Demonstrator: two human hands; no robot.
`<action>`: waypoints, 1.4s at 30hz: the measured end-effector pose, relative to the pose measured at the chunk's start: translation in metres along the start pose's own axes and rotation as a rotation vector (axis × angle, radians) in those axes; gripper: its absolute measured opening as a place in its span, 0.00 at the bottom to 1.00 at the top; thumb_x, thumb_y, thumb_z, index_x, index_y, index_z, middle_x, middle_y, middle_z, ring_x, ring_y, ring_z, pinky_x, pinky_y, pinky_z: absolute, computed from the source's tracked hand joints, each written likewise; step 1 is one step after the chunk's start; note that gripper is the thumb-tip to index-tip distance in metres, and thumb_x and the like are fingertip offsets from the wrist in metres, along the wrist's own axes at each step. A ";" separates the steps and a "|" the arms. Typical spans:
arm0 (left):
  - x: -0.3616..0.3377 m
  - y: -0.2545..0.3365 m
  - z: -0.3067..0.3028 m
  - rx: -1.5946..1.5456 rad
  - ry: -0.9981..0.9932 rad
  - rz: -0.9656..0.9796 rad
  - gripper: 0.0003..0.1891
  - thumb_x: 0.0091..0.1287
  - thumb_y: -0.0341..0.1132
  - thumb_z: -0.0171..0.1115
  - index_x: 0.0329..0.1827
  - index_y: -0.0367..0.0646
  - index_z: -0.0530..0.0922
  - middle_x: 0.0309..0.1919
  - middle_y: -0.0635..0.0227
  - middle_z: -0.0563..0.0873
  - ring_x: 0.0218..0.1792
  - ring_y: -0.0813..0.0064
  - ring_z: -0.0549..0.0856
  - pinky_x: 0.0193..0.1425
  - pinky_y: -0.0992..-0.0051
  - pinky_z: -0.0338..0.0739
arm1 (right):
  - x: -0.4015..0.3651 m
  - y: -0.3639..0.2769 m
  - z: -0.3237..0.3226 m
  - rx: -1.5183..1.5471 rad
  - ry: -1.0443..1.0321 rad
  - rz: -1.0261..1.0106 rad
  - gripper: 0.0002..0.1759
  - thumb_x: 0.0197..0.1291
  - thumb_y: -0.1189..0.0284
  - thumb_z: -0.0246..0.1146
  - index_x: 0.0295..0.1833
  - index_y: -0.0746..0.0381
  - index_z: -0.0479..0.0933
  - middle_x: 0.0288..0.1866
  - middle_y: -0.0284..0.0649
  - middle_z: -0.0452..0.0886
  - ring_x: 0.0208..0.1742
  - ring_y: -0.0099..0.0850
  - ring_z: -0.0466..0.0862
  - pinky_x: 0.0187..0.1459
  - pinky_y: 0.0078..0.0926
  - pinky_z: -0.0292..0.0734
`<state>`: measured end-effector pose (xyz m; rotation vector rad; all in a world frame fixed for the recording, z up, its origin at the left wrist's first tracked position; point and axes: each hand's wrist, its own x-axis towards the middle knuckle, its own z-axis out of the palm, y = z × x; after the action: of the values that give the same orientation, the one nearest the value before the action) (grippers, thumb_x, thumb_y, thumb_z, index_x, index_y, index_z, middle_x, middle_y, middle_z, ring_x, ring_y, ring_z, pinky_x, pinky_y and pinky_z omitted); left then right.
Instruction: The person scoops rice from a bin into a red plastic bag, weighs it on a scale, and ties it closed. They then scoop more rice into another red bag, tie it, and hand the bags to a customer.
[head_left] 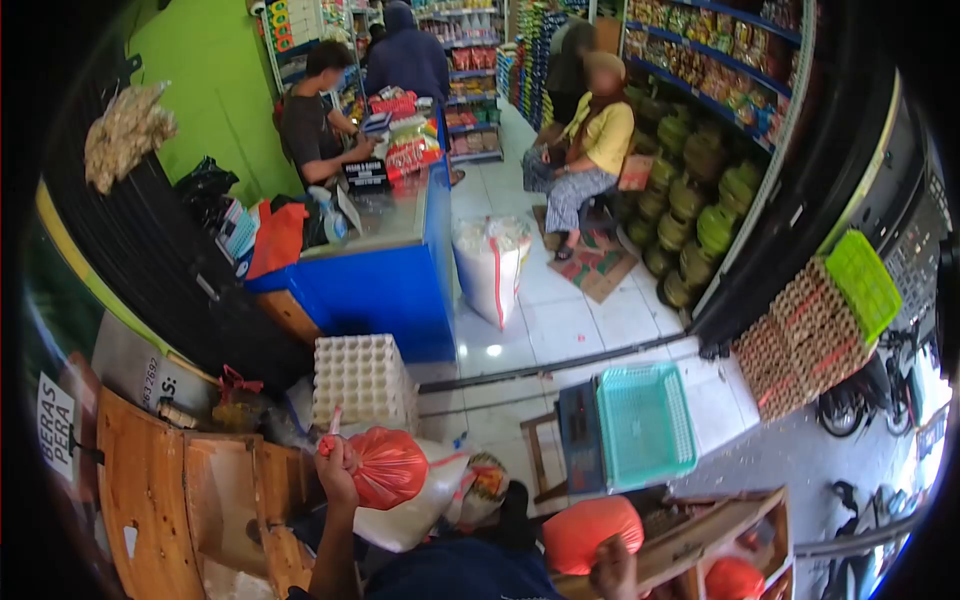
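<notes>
A white tiled floor runs back between tall shop shelves packed with coloured packets, with bright glare spots beside a blue-fronted counter. A lime-green wall rises behind that counter. At the open shopfront, grey pavement lies in daylight.

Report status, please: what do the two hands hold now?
Left hand shut on the red bag, at its neck. Right hand at the orange bag, grip unclear. Egg trays just beyond the red bag.
</notes>
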<state>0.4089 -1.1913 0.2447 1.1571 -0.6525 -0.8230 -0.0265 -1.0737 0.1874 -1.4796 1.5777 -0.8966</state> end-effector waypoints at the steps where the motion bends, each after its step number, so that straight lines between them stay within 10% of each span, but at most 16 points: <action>1: 0.017 0.005 0.020 -0.006 0.003 0.017 0.16 0.72 0.38 0.50 0.23 0.45 0.65 0.15 0.78 0.63 0.15 0.86 0.60 0.21 0.80 0.57 | 0.023 -0.039 -0.001 0.070 0.078 -0.022 0.17 0.68 0.71 0.52 0.58 0.70 0.68 0.37 0.42 0.75 0.36 0.29 0.72 0.35 0.28 0.73; 10: 0.130 0.089 0.138 -0.085 0.038 0.236 0.19 0.72 0.40 0.50 0.21 0.47 0.63 0.15 0.78 0.61 0.15 0.86 0.56 0.23 0.79 0.56 | 0.190 -0.126 -0.030 -0.085 0.128 -0.428 0.10 0.66 0.73 0.54 0.46 0.69 0.73 0.35 0.50 0.77 0.38 0.44 0.76 0.44 0.39 0.71; 16: 0.222 0.092 0.186 -0.175 0.044 0.260 0.18 0.72 0.40 0.50 0.22 0.47 0.63 0.15 0.78 0.60 0.15 0.84 0.58 0.25 0.79 0.58 | 0.289 -0.149 -0.023 0.069 -0.207 -0.069 0.12 0.69 0.68 0.51 0.44 0.67 0.73 0.33 0.46 0.77 0.33 0.41 0.77 0.35 0.35 0.72; 33: 0.553 0.043 0.222 -0.230 -0.123 0.178 0.17 0.72 0.36 0.49 0.23 0.40 0.67 0.17 0.72 0.66 0.17 0.81 0.65 0.27 0.77 0.67 | 0.669 -0.136 0.122 -0.287 -0.092 -0.328 0.11 0.67 0.70 0.48 0.39 0.66 0.71 0.35 0.53 0.76 0.37 0.53 0.77 0.38 0.46 0.71; 36: 0.603 0.064 0.225 -0.251 -0.098 0.233 0.17 0.72 0.37 0.49 0.22 0.42 0.65 0.17 0.73 0.65 0.16 0.81 0.65 0.23 0.79 0.64 | 0.732 -0.096 0.139 -0.198 -0.058 -0.338 0.08 0.64 0.73 0.51 0.34 0.66 0.67 0.21 0.42 0.70 0.19 0.34 0.70 0.24 0.30 0.68; 42: 0.723 0.143 0.235 -0.217 -0.060 0.329 0.18 0.72 0.40 0.49 0.21 0.46 0.62 0.15 0.76 0.60 0.13 0.83 0.60 0.16 0.81 0.58 | 0.806 -0.175 0.165 -0.090 -0.088 -0.147 0.07 0.63 0.76 0.49 0.32 0.67 0.65 0.24 0.41 0.70 0.25 0.30 0.70 0.29 0.29 0.67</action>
<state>0.6510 -1.8905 0.4707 0.8041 -0.7599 -0.6310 0.1837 -1.8877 0.2110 -1.6937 1.4773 -0.8394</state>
